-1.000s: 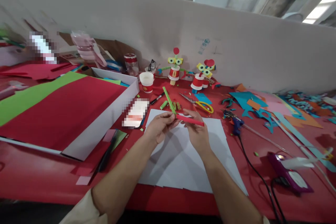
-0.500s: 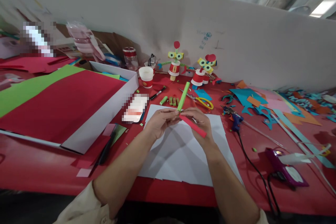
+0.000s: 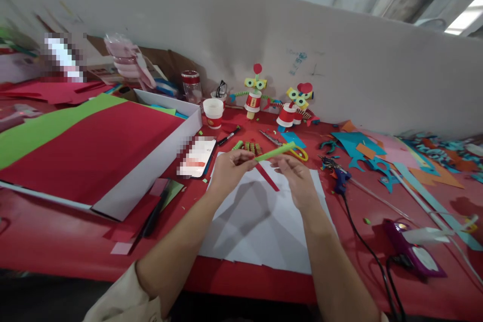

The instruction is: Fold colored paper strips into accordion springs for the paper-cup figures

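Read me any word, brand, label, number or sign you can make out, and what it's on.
Nothing reads for certain.
Phone: small characters, too blurred.
Wall: blue writing, too blurred.
Front paper cup: printed mark, too small.
Left figure: dark marks on its red body, too small.

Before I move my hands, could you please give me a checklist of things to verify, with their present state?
1. Left hand pinching the green strip near one end: ok.
2. Right hand gripping the green strip: cannot tell.
3. Red strip clear of the white sheet: cannot tell.
4. Scissors fully in sight: not ok; the green strip partly covers them.
5. Glue gun off the white sheet: ok, right of it.
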`<action>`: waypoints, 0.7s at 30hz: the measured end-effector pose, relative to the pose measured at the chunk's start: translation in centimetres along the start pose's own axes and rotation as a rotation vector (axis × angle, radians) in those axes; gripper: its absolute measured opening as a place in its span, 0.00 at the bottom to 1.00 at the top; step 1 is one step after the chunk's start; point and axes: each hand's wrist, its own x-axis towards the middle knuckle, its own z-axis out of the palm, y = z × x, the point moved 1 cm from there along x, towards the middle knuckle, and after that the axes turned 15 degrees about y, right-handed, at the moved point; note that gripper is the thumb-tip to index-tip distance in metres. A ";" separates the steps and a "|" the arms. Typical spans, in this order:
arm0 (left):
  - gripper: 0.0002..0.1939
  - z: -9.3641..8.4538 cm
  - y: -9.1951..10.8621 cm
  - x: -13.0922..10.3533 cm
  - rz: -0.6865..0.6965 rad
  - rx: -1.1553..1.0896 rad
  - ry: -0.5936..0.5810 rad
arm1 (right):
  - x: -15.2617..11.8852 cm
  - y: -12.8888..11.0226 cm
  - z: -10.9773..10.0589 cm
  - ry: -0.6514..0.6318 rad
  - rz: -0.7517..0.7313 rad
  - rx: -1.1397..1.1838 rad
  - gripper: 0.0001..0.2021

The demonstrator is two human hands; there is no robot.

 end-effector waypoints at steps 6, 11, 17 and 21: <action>0.06 0.0 0.8 -0.5 0.312 0.220 -0.069 | -0.9 0.9 1.3 -0.067 0.081 -0.003 0.14; 0.06 0.1 0.7 -0.4 0.117 -0.005 -0.115 | -1.3 0.9 1.8 -0.058 0.070 0.100 0.12; 0.08 0.5 0.9 -0.9 0.119 -0.044 -0.064 | -1.3 0.0 1.5 0.006 -0.011 -0.030 0.06; 0.15 0.8 0.7 -1.2 0.055 -0.069 -0.060 | -1.5 0.1 1.6 0.007 0.013 0.038 0.06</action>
